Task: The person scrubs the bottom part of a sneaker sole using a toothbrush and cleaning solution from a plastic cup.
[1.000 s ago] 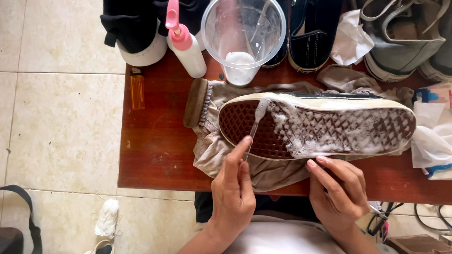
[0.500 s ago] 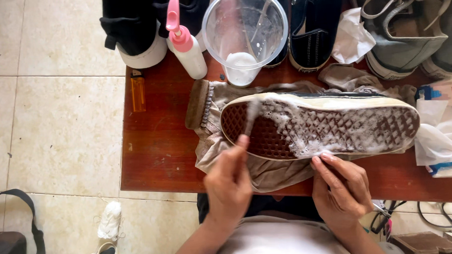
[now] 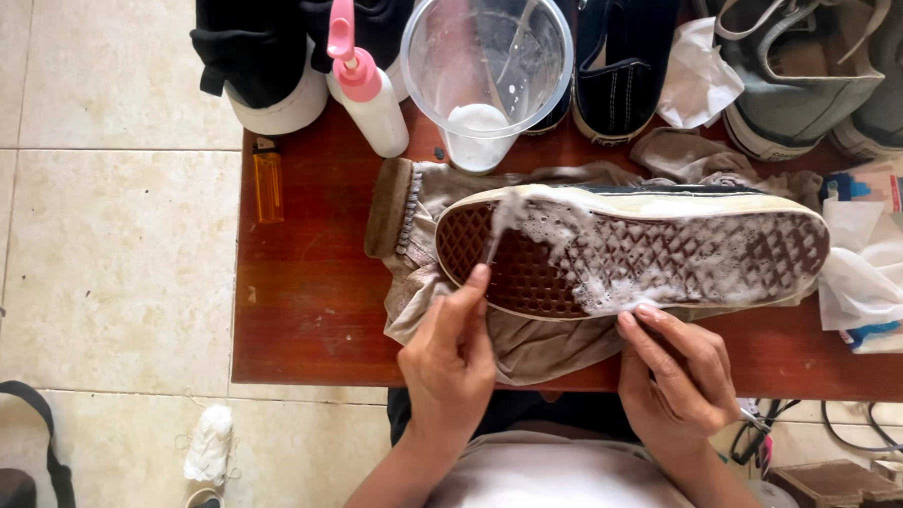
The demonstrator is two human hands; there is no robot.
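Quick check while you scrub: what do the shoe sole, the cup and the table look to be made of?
Shoe sole: likely rubber, brown, matte, moulded in a waffle grid, partly under white foam.
Cup: clear plastic by the look; you see through its wall, glossy.
Table: wood, reddish-brown with visible grain and a slight sheen.

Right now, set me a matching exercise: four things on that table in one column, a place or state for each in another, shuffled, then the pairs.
Things:
1. shoe sole
2. clear plastic cup
3. orange lighter
4. white bottle with pink nozzle

Places or states:
A. lies flat near the table's left edge
B. covered in foam, turned up on a grey cloth
C. stands upright just left of the cup
D. holds a little white liquid at its bottom

Pairs: 1-B, 2-D, 3-A, 4-C
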